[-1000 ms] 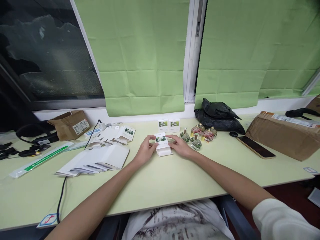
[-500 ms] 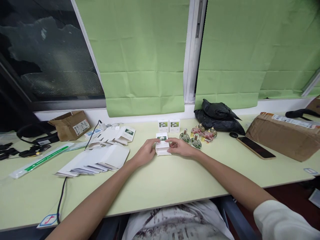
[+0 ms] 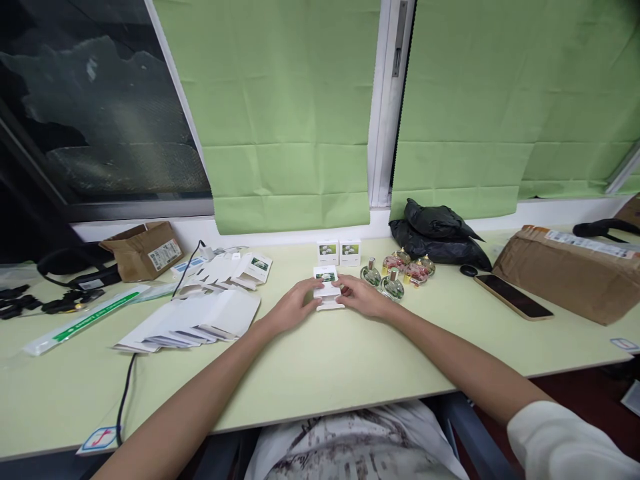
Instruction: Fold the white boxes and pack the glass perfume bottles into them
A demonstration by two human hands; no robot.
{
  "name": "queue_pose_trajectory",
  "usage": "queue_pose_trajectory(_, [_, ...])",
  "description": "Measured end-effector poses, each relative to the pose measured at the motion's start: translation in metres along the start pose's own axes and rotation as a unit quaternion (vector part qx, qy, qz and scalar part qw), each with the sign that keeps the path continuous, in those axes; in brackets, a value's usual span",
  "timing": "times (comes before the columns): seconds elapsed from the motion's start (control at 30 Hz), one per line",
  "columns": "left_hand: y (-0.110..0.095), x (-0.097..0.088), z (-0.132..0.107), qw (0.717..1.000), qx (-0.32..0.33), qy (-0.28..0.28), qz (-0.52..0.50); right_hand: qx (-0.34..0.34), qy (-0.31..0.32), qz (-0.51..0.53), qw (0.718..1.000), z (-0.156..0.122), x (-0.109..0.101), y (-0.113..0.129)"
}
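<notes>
A small white carton [image 3: 326, 281] with a green flower picture on top stands on the pale green desk [image 3: 320, 367]. My left hand [image 3: 293, 308] grips its left side and my right hand [image 3: 363, 298] grips its right side, fingers pressed onto the front flap. Two finished cartons [image 3: 339, 252] stand just behind it. Several small round glass perfume bottles [image 3: 395, 270] cluster to the right of my right hand. Flat unfolded white cartons [image 3: 200, 317] lie fanned out to the left of my left hand.
A black bag [image 3: 437, 230], a phone [image 3: 513, 297] and a brown parcel [image 3: 570, 270] lie at the right. A small open cardboard box [image 3: 145, 250], black headphones [image 3: 65, 273], a long plastic sleeve [image 3: 83, 320] and a black cable [image 3: 125, 387] sit at the left. Green blinds cover the window behind.
The carton's long white flap, hanging open toward me a second ago, has been folded in, and both hands have closed in over the carton's front.
</notes>
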State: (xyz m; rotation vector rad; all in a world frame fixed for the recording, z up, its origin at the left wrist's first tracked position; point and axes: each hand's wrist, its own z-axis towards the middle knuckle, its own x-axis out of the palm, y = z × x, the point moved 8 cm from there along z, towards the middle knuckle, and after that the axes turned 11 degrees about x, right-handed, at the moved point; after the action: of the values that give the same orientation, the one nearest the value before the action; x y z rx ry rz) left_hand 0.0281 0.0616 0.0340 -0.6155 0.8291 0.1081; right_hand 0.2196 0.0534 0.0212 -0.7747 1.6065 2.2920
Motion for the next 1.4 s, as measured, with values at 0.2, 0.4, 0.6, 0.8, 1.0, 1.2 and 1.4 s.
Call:
queue_pose_trajectory(0.2, [-0.005,0.004,0.006,0.999,0.033,-0.010,0.024,-0.026,-0.036,-0.050,0.998,0.000,0.004,0.005])
queue_pose_trajectory(0.4, [-0.009,0.010,0.011,0.999,0.046,-0.005,0.027,-0.001,-0.057,-0.073,0.996,0.004,0.007,-0.002])
queue_pose_trajectory(0.6, [-0.014,0.010,0.012,0.999,0.042,-0.003,0.027,0.002,-0.060,-0.079,0.995,0.007,0.007,-0.007])
queue_pose_trajectory(0.8, [-0.018,0.001,0.006,0.999,0.020,0.019,-0.028,0.014,0.024,0.001,1.000,0.002,0.003,-0.004])
queue_pose_trajectory(1.0, [-0.016,0.002,0.005,1.000,0.018,0.013,-0.012,0.012,0.049,0.016,0.999,-0.004,0.000,0.001])
queue_pose_trajectory(1.2, [-0.016,0.004,0.008,1.000,0.021,0.001,-0.004,0.006,0.005,0.018,1.000,-0.002,0.000,0.003])
queue_pose_trajectory(1.4, [-0.013,0.007,0.010,1.000,0.017,0.000,0.007,0.009,-0.029,0.000,1.000,0.000,0.003,0.002])
